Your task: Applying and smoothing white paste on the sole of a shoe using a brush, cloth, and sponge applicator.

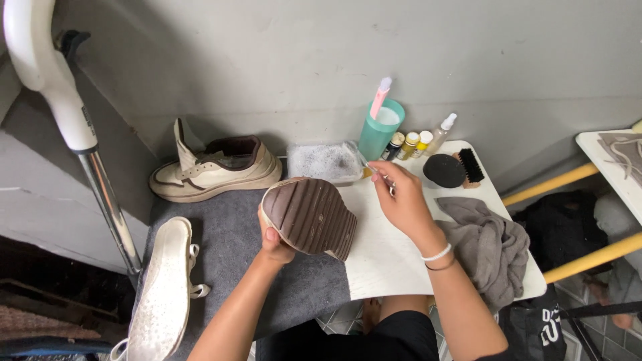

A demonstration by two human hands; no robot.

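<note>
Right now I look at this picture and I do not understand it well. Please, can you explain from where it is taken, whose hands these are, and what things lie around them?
There is no machine here. One camera sits on a person's head and looks down at their own two bare hands.

The left hand holds up a shoe, its brown ribbed sole facing the camera. The right hand grips a small brush near a clear tray of foamy water.

On the white table lie a grey cloth, a teal cup, small bottles, a round black sponge and a black bristle brush. On the grey mat stands a second cream shoe. A loose insole lies at the left.
</note>
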